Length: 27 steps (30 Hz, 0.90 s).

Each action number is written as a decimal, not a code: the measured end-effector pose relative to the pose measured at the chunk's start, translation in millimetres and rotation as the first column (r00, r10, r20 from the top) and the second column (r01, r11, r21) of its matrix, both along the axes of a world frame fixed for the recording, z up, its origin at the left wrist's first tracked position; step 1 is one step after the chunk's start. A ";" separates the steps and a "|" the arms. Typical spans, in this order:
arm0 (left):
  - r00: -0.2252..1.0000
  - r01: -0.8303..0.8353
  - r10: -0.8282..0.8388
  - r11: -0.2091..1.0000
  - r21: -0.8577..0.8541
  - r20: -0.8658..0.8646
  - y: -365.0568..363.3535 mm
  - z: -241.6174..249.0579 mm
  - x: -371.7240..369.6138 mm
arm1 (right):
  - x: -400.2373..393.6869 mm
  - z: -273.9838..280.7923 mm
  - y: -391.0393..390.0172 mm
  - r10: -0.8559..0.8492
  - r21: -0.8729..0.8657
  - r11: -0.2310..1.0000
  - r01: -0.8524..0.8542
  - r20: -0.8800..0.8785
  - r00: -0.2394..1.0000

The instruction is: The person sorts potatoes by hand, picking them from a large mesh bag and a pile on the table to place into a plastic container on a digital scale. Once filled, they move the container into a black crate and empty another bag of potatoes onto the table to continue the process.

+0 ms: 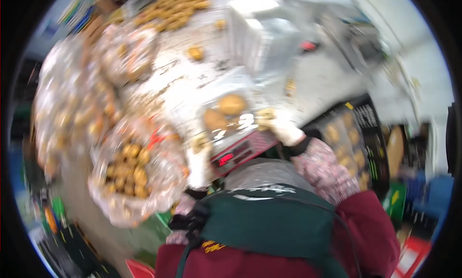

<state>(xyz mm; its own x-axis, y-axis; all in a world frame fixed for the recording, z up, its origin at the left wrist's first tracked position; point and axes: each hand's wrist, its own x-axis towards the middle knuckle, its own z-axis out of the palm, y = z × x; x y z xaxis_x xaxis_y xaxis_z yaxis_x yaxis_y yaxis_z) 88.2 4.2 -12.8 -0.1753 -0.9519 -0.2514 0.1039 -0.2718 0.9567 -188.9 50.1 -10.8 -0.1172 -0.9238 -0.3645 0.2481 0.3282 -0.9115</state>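
Observation:
A pink-edged digital scale (246,150) with a lit red display sits in front of my body. On it rests a clear plastic bag of potatoes (231,106), with a few large potatoes visible through the film. My left hand (198,157), in a white glove with stained fingertips, grips the bag's left side beside the scale. On the opposite side my right hand (283,126), also gloved in white, has its curled fingers on the bag's right edge. Motion blur softens both hands' fingers.
An open plastic sack of small potatoes (129,174) stands at left, with larger filled sacks (72,109) behind. A stack of clear plastic trays (262,42) stands at the back. Potatoes (173,11) lie in a pile at the far edge. A black crate (374,148) holds bagged potatoes at right.

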 end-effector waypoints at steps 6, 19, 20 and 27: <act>0.899 0.155 -0.082 0.978 0.138 -0.430 -11.2 22.2 1.5 | 8.0 -4.7 34.4 -0.126 0.013 0.991 0.131 0.377 0.918; 0.482 0.862 -0.733 0.495 0.110 -0.480 -28.6 60.0 -180.5 | -140.4 74.9 174.8 -0.053 -0.074 0.993 0.094 0.429 0.902; 0.456 0.879 -0.749 0.465 0.110 -0.481 -20.6 67.4 -199.7 | -144.5 54.9 180.4 0.006 -0.125 0.991 0.041 0.354 0.935; 0.674 0.719 -0.556 0.343 -0.605 0.486 -42.9 131.2 -295.9 | -143.7 60.8 332.4 -0.575 -0.047 0.799 0.600 0.231 0.785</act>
<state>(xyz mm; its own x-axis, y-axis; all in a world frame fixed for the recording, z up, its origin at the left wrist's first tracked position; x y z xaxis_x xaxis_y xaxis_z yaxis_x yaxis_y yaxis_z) -207.7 -38.7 118.5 -0.8450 -0.4194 0.3318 0.0371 0.5729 0.8188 -332.7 382.6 49.9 -0.5884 -0.7346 -0.3378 0.5350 -0.0405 -0.8439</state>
